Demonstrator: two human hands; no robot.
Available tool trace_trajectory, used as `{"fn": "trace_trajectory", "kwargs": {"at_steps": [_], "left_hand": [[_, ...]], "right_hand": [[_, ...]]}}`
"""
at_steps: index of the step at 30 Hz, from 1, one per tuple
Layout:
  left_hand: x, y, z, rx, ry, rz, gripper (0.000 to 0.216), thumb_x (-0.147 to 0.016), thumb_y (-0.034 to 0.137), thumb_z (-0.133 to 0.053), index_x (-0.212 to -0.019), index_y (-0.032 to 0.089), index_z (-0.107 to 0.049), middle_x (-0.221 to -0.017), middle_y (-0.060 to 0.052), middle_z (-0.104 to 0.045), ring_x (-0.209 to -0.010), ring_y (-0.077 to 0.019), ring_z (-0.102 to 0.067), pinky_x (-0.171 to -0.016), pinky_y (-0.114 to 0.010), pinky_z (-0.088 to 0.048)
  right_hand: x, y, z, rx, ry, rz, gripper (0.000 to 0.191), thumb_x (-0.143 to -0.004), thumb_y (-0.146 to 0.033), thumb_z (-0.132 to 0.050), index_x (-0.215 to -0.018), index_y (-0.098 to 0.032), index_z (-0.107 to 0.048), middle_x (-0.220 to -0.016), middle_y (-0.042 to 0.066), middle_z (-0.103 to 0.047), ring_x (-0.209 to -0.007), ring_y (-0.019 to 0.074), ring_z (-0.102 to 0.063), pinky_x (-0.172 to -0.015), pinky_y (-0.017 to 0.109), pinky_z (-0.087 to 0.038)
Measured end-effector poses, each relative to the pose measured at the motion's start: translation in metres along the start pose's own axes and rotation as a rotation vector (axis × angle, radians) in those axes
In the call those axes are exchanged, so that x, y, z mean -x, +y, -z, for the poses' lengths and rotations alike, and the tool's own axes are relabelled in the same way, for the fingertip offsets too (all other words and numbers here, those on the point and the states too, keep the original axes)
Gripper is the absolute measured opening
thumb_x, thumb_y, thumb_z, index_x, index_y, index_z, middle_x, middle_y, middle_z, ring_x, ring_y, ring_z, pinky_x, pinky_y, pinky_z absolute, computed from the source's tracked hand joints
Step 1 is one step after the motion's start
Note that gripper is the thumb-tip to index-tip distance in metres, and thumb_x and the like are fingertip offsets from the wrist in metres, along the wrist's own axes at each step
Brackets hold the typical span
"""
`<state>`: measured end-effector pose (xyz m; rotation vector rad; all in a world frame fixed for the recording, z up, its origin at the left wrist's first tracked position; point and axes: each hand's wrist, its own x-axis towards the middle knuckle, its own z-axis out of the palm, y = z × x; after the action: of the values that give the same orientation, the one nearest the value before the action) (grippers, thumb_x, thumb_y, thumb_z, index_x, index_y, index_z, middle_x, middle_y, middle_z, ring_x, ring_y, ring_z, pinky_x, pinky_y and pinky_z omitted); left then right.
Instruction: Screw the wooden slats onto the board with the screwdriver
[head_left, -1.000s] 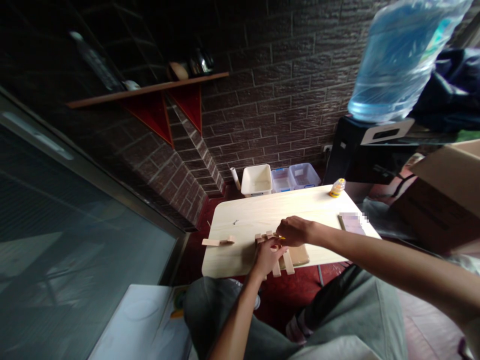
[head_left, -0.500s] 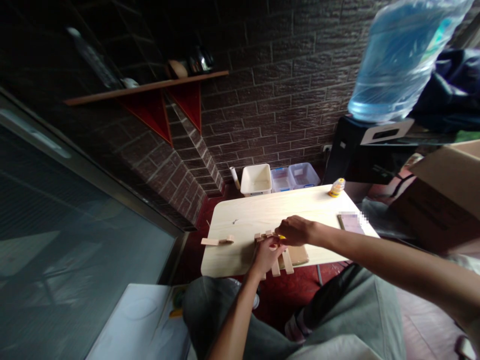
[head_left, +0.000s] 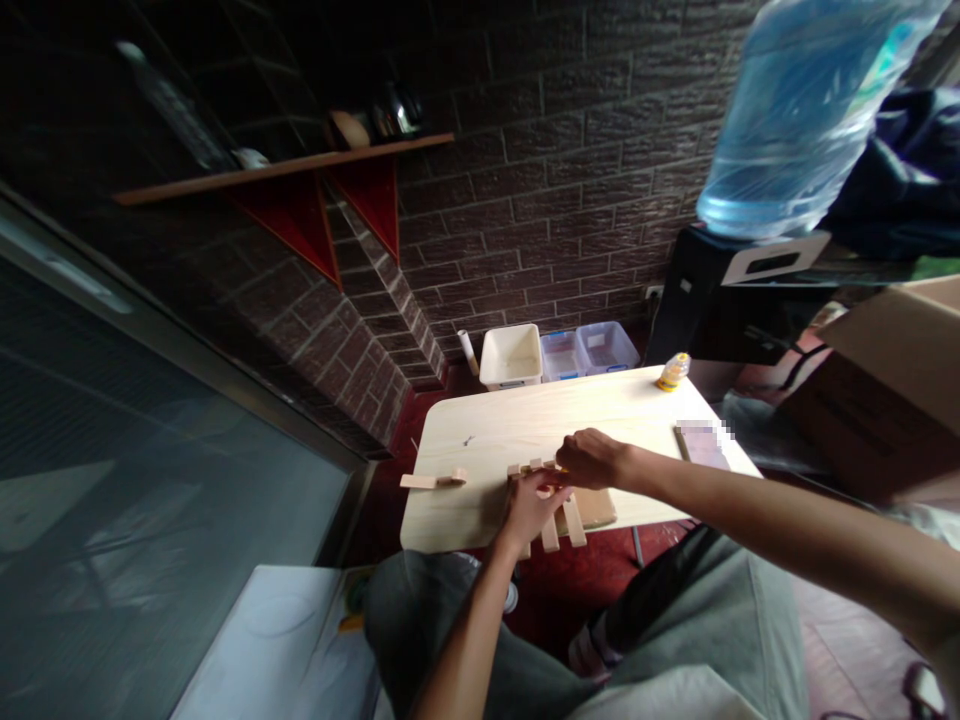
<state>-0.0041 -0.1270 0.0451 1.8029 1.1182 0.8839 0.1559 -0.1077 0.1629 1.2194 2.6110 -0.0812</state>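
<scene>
Several narrow pale wooden slats [head_left: 574, 520] lie side by side across a flat brown block or board [head_left: 600, 507] at the near edge of the table [head_left: 495, 420]. My left hand [head_left: 531, 508] rests over the slats, its thumb and fingers curled together at their tips. My right hand [head_left: 592, 458] is closed in a fist just above and right of the left fingertips, knuckles up. A trace of something yellow shows beneath it; its kind is hidden by the hands.
Left on the table lie joined wooden pieces [head_left: 431, 481] and a small dark metal item [head_left: 469, 440]. A yellow-capped bottle [head_left: 673, 372] and a flat panel [head_left: 701, 445] are at the right. Bins [head_left: 512, 355] stand behind; a water dispenser [head_left: 697, 300] and cardboard box [head_left: 862, 420] are further right.
My right hand has shifted slightly right and turned a little, covering more of the yellow thing. My left hand stays nearly in place over the slats.
</scene>
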Motion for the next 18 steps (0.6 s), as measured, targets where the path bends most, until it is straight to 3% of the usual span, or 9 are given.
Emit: {"fn": "trace_trajectory", "kwargs": {"at_steps": [8, 14, 18], "left_hand": [[0.0016, 0.0028, 0.0016, -0.051, -0.003, -0.053, 0.020, -0.087, 0.029, -0.062, -0.097, 0.019, -0.075, -0.091, -0.006, -0.076, -0.086, -0.0185, -0.070, -0.077, -0.028, -0.055], [0.0013, 0.0076, 0.0017, -0.066, -0.017, -0.052, 0.019, -0.085, 0.024, -0.062, -0.100, 0.022, -0.074, -0.094, -0.004, -0.076, -0.087, -0.0175, -0.069, -0.077, -0.027, -0.055], [0.0012, 0.0084, 0.0016, -0.082, -0.035, -0.025, 0.019, -0.086, 0.024, -0.062, -0.100, 0.022, -0.074, -0.093, -0.004, -0.076, -0.088, -0.0170, -0.070, -0.079, -0.026, -0.055]], "right_hand": [[0.0028, -0.0043, -0.0015, -0.010, -0.002, -0.031, 0.056, -0.098, -0.052, -0.041, -0.095, -0.008, -0.075, -0.086, 0.020, -0.074, -0.080, 0.0296, -0.073, -0.063, 0.032, -0.052], [0.0078, -0.0083, 0.0059, 0.049, 0.002, 0.015, 0.032, -0.096, -0.035, -0.051, -0.104, -0.010, -0.070, -0.095, 0.018, -0.074, -0.085, 0.0281, -0.072, -0.066, 0.033, -0.054], [0.0048, -0.0064, 0.0029, 0.039, -0.009, 0.029, 0.027, -0.095, -0.028, -0.051, -0.103, -0.010, -0.069, -0.095, 0.018, -0.074, -0.085, 0.0269, -0.072, -0.066, 0.031, -0.054]]}}
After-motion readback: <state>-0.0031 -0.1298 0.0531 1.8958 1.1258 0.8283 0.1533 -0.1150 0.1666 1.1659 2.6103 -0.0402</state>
